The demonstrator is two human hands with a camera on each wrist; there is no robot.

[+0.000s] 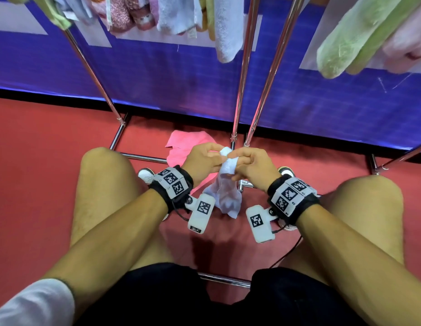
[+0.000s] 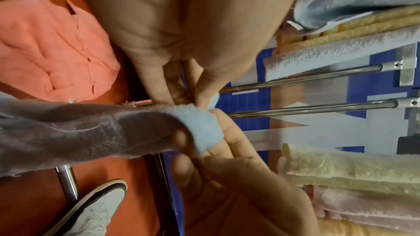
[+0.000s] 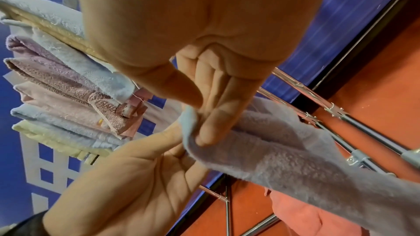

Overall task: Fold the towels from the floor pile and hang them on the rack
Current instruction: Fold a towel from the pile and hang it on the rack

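Note:
A small pale-blue towel (image 1: 227,189) hangs bunched between my knees, held up at its top edge by both hands. My left hand (image 1: 204,160) pinches the towel's upper corner, and my right hand (image 1: 248,164) grips it right beside, fingers curled round the cloth. In the left wrist view the blue towel (image 2: 90,132) drapes away from the pinched corner; in the right wrist view the same towel (image 3: 295,159) trails down over the floor. A pink towel (image 1: 184,147) lies crumpled on the red floor behind my hands. The chrome rack (image 1: 246,74) stands ahead.
Folded towels in green (image 1: 353,43), white-blue (image 1: 227,27) and pink hang from the rack's upper bars. The rack's base bars (image 1: 143,157) cross the red floor near my shoes (image 1: 146,175). A blue banner wall (image 1: 169,78) backs the rack.

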